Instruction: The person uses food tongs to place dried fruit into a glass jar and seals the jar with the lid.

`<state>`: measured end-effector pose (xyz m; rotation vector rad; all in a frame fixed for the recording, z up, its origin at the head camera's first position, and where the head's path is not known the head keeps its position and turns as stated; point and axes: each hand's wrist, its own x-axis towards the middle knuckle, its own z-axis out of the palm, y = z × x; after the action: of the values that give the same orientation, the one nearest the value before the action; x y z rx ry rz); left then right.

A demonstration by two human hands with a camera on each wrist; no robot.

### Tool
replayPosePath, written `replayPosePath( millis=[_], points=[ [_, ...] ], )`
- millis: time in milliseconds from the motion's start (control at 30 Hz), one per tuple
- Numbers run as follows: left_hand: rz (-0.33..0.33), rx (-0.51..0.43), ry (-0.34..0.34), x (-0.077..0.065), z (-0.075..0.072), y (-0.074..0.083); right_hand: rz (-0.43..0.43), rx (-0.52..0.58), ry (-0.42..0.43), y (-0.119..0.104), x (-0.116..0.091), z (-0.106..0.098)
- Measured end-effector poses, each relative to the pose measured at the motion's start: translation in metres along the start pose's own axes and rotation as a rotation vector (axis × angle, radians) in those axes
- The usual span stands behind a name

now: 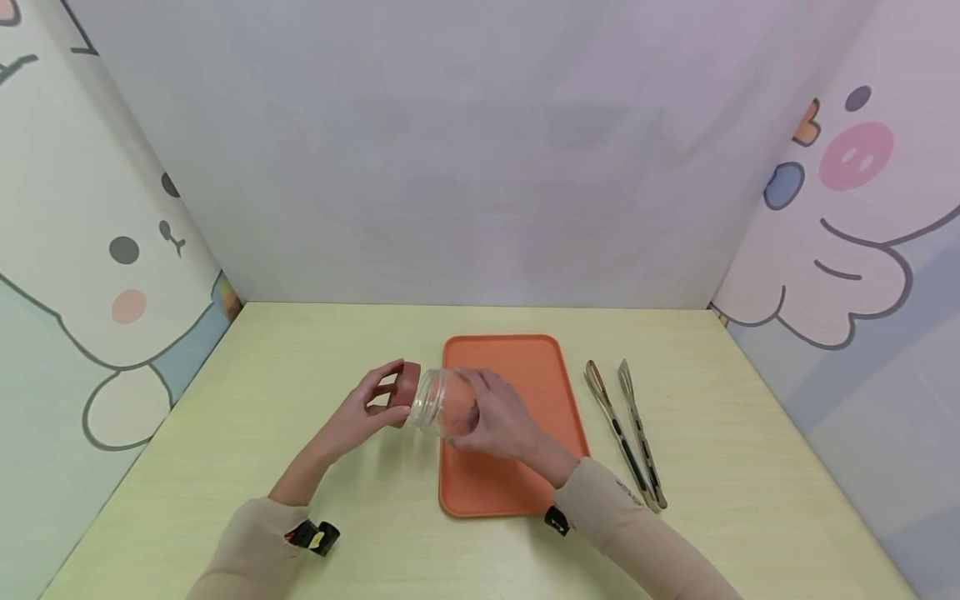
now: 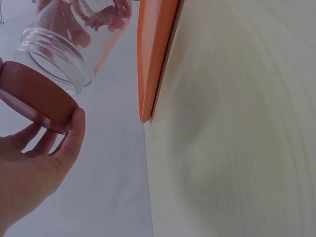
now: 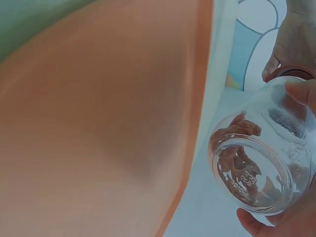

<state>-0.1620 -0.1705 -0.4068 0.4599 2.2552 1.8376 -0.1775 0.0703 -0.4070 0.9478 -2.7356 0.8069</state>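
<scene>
A clear glass jar [image 1: 433, 403] lies tilted on its side in the air, its threaded mouth towards the left. My right hand [image 1: 501, 422] grips the jar around its body. In my left hand [image 1: 362, 423] is a reddish-brown round lid [image 1: 406, 393], pinched at its rim between thumb and fingers. The left wrist view shows the lid [image 2: 37, 96] just off the jar's mouth, with a narrow gap between them. Several brown, irregular pieces [image 3: 242, 170] sit inside the jar near its base; their kind cannot be told.
Below the jar, an orange rectangular tray [image 1: 517, 487] lies on the pale wooden table [image 1: 360, 533]. Metal tongs [image 1: 643, 437] with dark grips lie to the tray's right. A grey curtain [image 1: 480, 208] hangs behind, with cartoon-printed cloths on both sides.
</scene>
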Motion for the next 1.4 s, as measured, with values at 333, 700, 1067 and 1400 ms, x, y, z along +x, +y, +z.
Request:
replayPosePath(
  millis=[333,700,1067,1400],
  points=[
    [-0.021,-0.001,-0.03,0.001,0.007,-0.001,-0.053,-0.081,0.031,-0.001,-0.002,0.001],
    [-0.012,0.007,-0.045,0.004,0.013,-0.002,-0.071,-0.071,0.031,0.0,-0.004,0.003],
    [0.005,0.047,-0.046,0.002,0.02,0.011,-0.055,-0.056,0.007,0.001,-0.004,0.003],
    [0.002,0.089,-0.06,0.004,0.018,0.005,-0.039,-0.076,-0.026,0.001,-0.004,0.0]
  ],
)
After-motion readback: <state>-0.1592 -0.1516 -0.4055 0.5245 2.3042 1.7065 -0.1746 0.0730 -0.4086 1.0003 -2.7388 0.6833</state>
